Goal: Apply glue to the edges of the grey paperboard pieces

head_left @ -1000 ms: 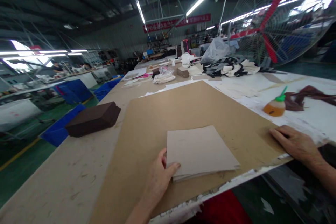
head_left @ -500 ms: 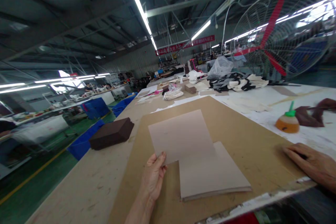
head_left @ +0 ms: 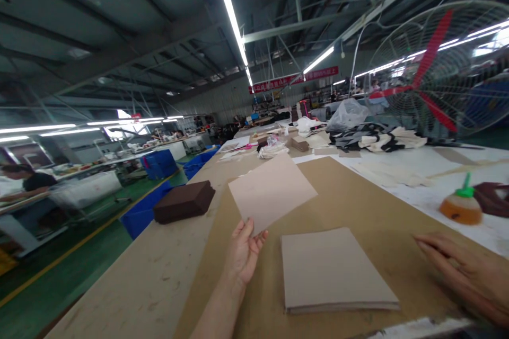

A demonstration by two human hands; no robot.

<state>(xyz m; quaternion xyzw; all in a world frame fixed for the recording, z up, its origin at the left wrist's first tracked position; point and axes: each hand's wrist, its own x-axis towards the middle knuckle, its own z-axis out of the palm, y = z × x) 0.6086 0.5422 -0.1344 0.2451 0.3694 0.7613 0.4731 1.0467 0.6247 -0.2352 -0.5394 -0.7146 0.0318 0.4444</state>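
Note:
My left hand (head_left: 247,249) pinches a beige rectangular sheet (head_left: 272,190) by its near edge, between thumb and fingers. The sheet is held at a slant above the brown board (head_left: 334,190). To its near right, a neat stack of beige sheets (head_left: 338,270) lies on the board. My right hand (head_left: 465,270) is over the board's right side, apart from the stack, with thumb and fingers drawn together. Whatever is between those fingertips, if anything, cannot be made out.
A dark brown stack (head_left: 185,201) sits on the table's left edge beside a blue bin (head_left: 145,212). At right stands a green-capped bottle of amber liquid (head_left: 461,206). Fabric scraps (head_left: 374,137) and a large red-bladed fan (head_left: 417,85) are farther back. A person (head_left: 29,177) sits far left.
The sheet in my left hand has come away from over the stack, moving left and turning. The stack's top now shows whole. My right hand is raised a little, and the view has shifted.

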